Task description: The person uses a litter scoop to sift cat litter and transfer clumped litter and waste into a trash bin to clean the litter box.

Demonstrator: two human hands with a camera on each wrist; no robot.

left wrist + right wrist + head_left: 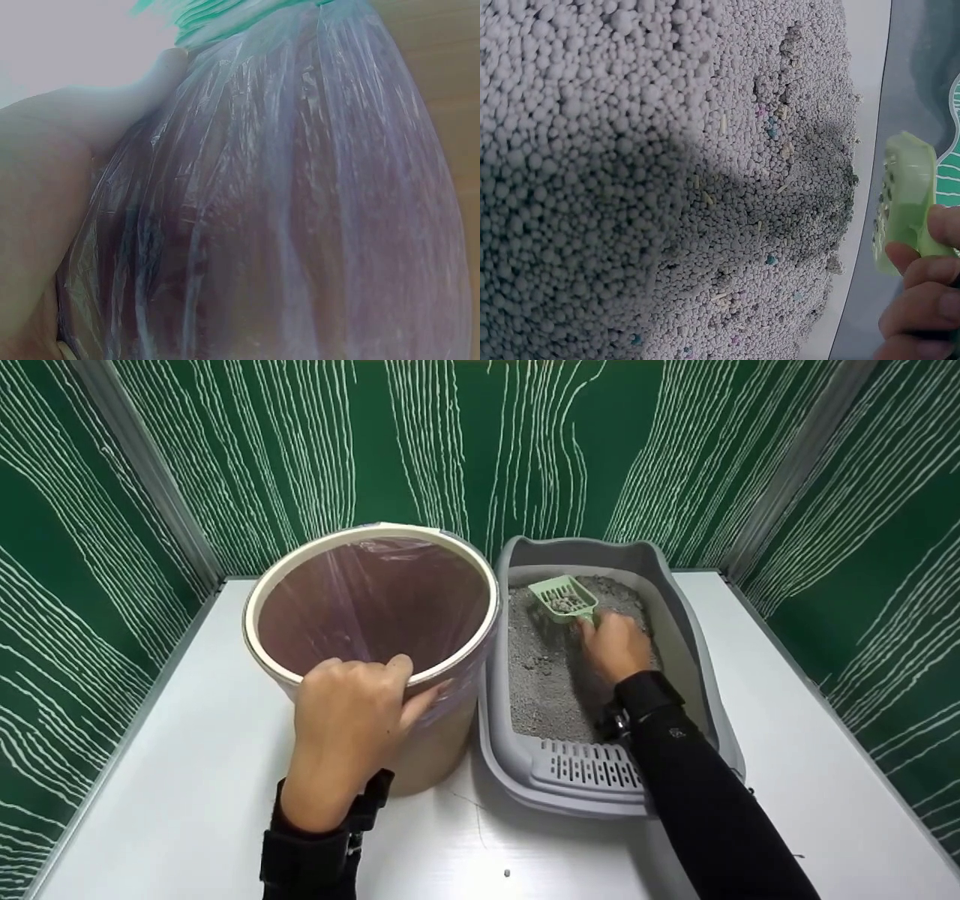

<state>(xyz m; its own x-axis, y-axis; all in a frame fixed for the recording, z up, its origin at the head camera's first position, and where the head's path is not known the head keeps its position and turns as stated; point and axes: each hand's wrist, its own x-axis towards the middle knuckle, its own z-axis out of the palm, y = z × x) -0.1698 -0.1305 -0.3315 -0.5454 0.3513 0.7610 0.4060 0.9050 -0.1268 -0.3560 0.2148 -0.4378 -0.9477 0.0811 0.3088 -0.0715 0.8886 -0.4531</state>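
Observation:
My right hand (618, 647) grips the handle of a light green litter scoop (574, 613), which is held above the grey litter (551, 690) in the litter box (697, 645). Grey clumps lie in the slotted scoop head. The right wrist view shows the scoop (909, 202) side-on, with fingers (922, 300) curled at its handle. My left hand (349, 720) grips the near rim of a tall round trash bin (253, 641), fingers over the rim and thumb outside. A thin clear purplish bag (300, 187) lines the bin and fills most of the left wrist view.
Bin and litter box stand side by side on a white table (187, 780). Green walls (480, 442) with white wavy lines enclose the back and sides. A small grey pellet (507, 873) lies near the table's front. The box's front edge has a slotted step (589, 765).

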